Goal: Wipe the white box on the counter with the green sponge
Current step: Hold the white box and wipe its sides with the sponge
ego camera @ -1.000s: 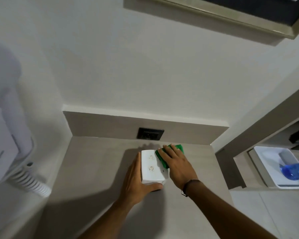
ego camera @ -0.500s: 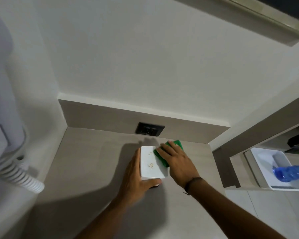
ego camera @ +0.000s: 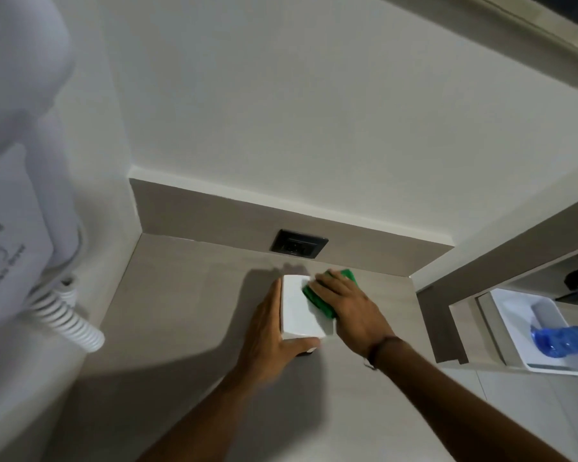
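A small white box (ego camera: 299, 310) stands on the grey counter (ego camera: 187, 311), near the back wall. My left hand (ego camera: 270, 331) grips its left side, thumb wrapped around the near end. My right hand (ego camera: 351, 311) presses a green sponge (ego camera: 317, 300) flat against the top right part of the box. Most of the sponge is hidden under my fingers; a green corner (ego camera: 349, 275) shows beyond them. The box's top looks blurred and plain white.
A black wall socket (ego camera: 298, 244) sits in the backsplash just behind the box. A white wall-mounted hair dryer (ego camera: 17, 168) with a coiled cord (ego camera: 67, 315) hangs at the left. A white tray (ego camera: 514, 328) holding a blue bottle (ego camera: 563, 338) rests on a lower shelf at right.
The specks seen on the box's top in the earlier frames no longer show. My right hand and sponge have slid slightly along the box. The camera has shifted; my left hand keeps its grip.
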